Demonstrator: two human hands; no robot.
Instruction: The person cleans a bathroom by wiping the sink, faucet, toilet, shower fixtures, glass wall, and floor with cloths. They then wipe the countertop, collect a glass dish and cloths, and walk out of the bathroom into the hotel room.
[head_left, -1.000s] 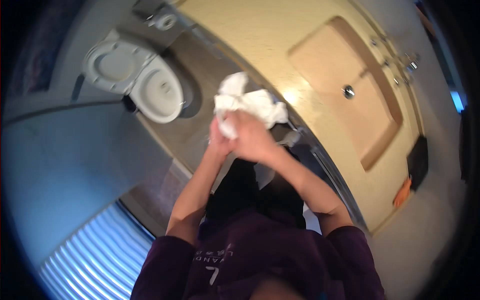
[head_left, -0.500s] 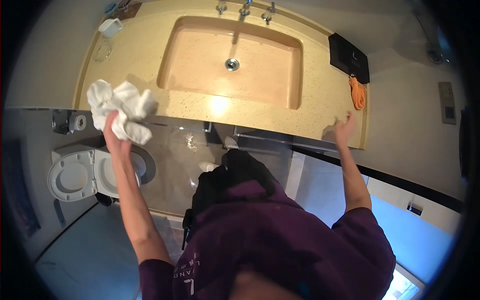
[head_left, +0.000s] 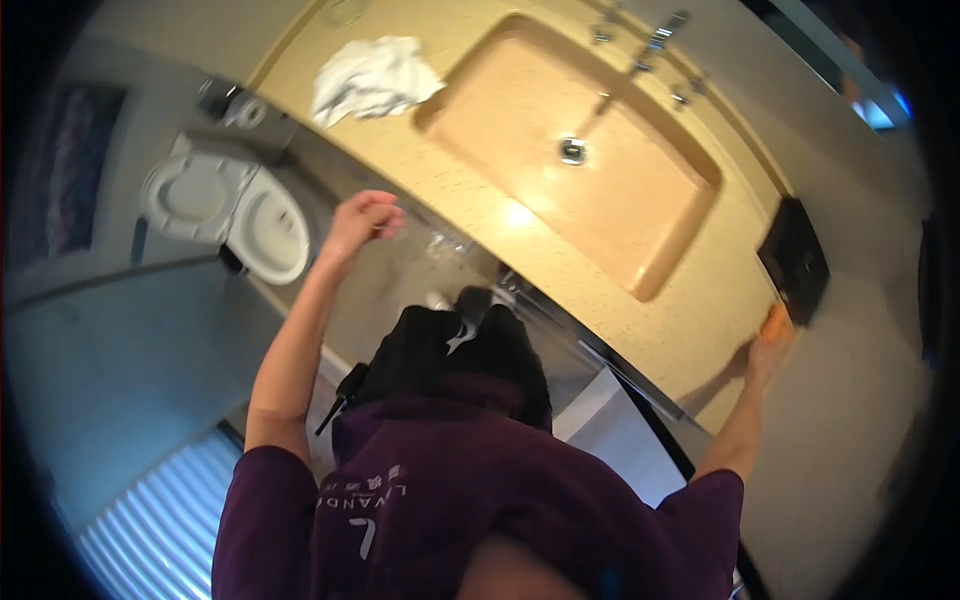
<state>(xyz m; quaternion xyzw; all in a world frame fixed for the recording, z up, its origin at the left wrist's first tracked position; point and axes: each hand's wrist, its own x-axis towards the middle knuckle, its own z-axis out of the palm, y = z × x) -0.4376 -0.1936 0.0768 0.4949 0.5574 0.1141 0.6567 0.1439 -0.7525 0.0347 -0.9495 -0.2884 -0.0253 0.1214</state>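
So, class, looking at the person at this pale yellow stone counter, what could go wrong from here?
1. The crumpled white cloth lies right by the rim of the rectangular peach-coloured sink, so a nudge might slide it in.
2. The person's right hand is at the soft orange bundle, close beside the black, flat-sided object, and might knock that object.

Two hands (head_left: 362, 222), one sink (head_left: 500, 100), one toilet (head_left: 252, 225), one white cloth (head_left: 372, 82), perhaps one orange cloth (head_left: 774, 322).
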